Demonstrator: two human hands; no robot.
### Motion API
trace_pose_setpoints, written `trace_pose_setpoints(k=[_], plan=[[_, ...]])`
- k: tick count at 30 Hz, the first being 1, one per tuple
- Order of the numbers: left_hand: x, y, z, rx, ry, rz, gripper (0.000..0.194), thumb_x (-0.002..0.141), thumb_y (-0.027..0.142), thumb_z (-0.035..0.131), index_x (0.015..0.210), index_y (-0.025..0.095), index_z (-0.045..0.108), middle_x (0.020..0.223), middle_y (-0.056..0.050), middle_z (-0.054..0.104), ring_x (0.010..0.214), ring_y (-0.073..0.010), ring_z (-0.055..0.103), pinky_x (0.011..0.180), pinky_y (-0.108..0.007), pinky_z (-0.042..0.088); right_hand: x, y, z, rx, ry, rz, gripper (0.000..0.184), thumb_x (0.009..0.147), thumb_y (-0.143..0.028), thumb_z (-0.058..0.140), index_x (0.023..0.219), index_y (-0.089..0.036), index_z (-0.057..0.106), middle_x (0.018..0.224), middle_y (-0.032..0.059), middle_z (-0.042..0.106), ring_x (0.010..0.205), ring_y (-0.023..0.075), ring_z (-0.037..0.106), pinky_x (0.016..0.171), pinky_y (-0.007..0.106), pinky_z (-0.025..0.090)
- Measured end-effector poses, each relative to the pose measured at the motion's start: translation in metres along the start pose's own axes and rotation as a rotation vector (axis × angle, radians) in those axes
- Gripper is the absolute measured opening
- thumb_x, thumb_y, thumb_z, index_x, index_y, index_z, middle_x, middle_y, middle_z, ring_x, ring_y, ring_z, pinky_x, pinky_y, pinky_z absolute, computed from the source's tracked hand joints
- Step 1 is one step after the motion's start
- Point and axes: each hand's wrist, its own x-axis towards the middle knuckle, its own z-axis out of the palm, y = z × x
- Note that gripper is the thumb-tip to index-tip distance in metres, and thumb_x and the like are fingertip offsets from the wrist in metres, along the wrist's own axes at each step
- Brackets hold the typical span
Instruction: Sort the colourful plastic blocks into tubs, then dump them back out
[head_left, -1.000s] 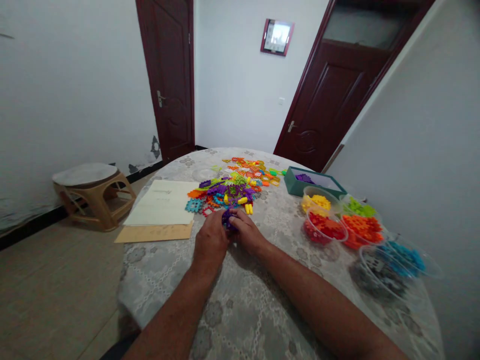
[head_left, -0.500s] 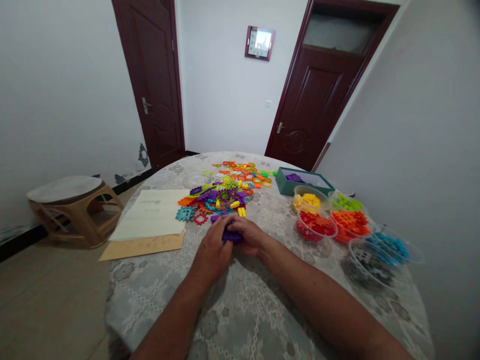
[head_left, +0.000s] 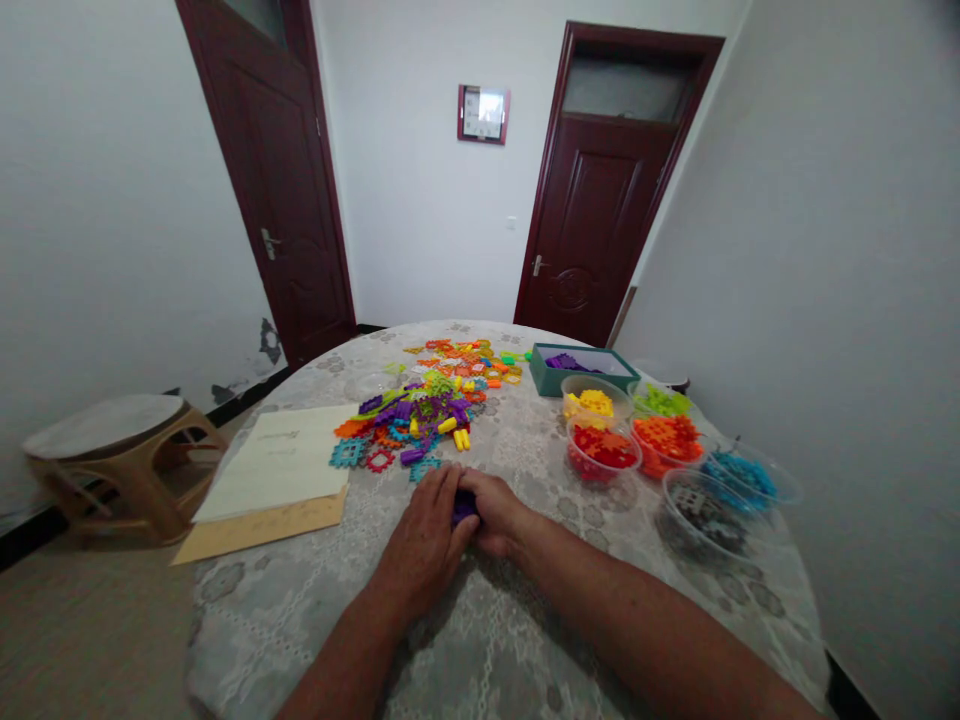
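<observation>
Together my left hand [head_left: 431, 525] and my right hand [head_left: 495, 512] close around purple plastic building pieces [head_left: 464, 506], just above the tablecloth. Fingers cover most of these pieces, so their number and shape are hidden. Just beyond my fingertips spreads a loose pile of interlocking plastic pieces [head_left: 431, 405] in purple, green, orange, blue and yellow. A blue square piece [head_left: 424, 468] and a purple piece [head_left: 412, 456] lie at the pile's near edge, close to my left hand.
To the right stand a green box [head_left: 551, 380] with purple pieces and several clear bowls, among them one of red pieces [head_left: 602, 447] and one of grey pieces [head_left: 705, 513]. Pale paper [head_left: 277, 455] over a brown sheet lies left. A stool [head_left: 120, 470] stands beyond the table's left edge.
The camera view has shifted, and the table's contents appear lower and farther left. Both hands stay together on the purple pieces, which are now more covered by the fingers.
</observation>
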Motion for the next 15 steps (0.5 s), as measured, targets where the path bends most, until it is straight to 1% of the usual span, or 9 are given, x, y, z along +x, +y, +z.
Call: trace_pose_setpoints(k=[2,4,5,8,10,13,15], plan=[[0.000,-0.001,0.000,0.025,0.017,0.024,0.063,0.105,0.033,0.047,0.165,0.024,0.033,0.167,-0.017,0.042,0.156,-0.0326,0.039,0.126,-0.059,0.038,-0.001,0.007,0.001,0.032,-0.005,-0.009,0.027,0.071,-0.034,0.078,0.092,-0.021,0.067,0.078,-0.0006,0.069,0.078,0.0191,0.065,0.068,0.028,0.048],[-0.001,-0.003,0.000,0.039,0.048,0.039,0.063,0.105,0.033,0.046,0.166,0.026,0.031,0.168,-0.015,0.041,0.156,-0.0319,0.040,0.125,-0.057,0.041,-0.001,0.013,0.002,0.035,-0.024,-0.066,0.031,0.069,-0.034,0.079,0.096,-0.021,0.068,0.082,-0.0001,0.070,0.080,0.0195,0.066,0.069,0.028,0.048],[-0.001,-0.005,0.000,0.045,0.068,0.041,0.064,0.105,0.034,0.047,0.166,0.027,0.032,0.168,-0.015,0.042,0.156,-0.0322,0.041,0.124,-0.056,0.042,0.000,0.015,0.002,0.034,-0.014,-0.099,0.035,0.067,-0.032,0.079,0.099,-0.021,0.068,0.083,0.0001,0.071,0.081,0.0194,0.066,0.069,0.028,0.049],[-0.001,-0.008,-0.001,0.059,0.143,0.027,0.062,0.103,0.038,0.051,0.163,0.026,0.038,0.163,-0.016,0.049,0.152,-0.0344,0.046,0.121,-0.058,0.045,0.002,0.018,0.005,0.055,0.103,-0.153,0.048,0.063,-0.027,0.078,0.110,-0.023,0.068,0.084,-0.0006,0.070,0.080,0.0196,0.067,0.070,0.029,0.051],[0.000,-0.010,-0.001,0.055,0.154,0.019,0.059,0.103,0.041,0.051,0.160,0.025,0.043,0.157,-0.016,0.055,0.147,-0.0350,0.052,0.120,-0.059,0.046,0.003,0.017,0.005,0.066,0.132,-0.179,0.046,0.062,-0.026,0.076,0.108,-0.024,0.068,0.083,-0.0012,0.070,0.081,0.0201,0.067,0.070,0.029,0.051],[0.003,-0.010,-0.003,0.029,0.103,0.023,0.056,0.102,0.045,0.054,0.156,0.027,0.047,0.152,-0.014,0.060,0.142,-0.0338,0.057,0.119,-0.059,0.047,0.002,0.016,0.005,0.063,0.075,-0.221,0.034,0.064,-0.028,0.074,0.097,-0.022,0.069,0.084,-0.0010,0.070,0.085,0.0196,0.066,0.074,0.029,0.052],[0.003,-0.010,-0.004,0.010,0.080,0.030,0.056,0.101,0.044,0.055,0.154,0.028,0.049,0.152,-0.013,0.060,0.141,-0.0335,0.058,0.119,-0.058,0.048,0.002,0.016,0.005,0.047,0.083,-0.225,0.035,0.065,-0.029,0.075,0.099,-0.023,0.068,0.086,-0.0011,0.071,0.086,0.0198,0.066,0.078,0.030,0.052]])
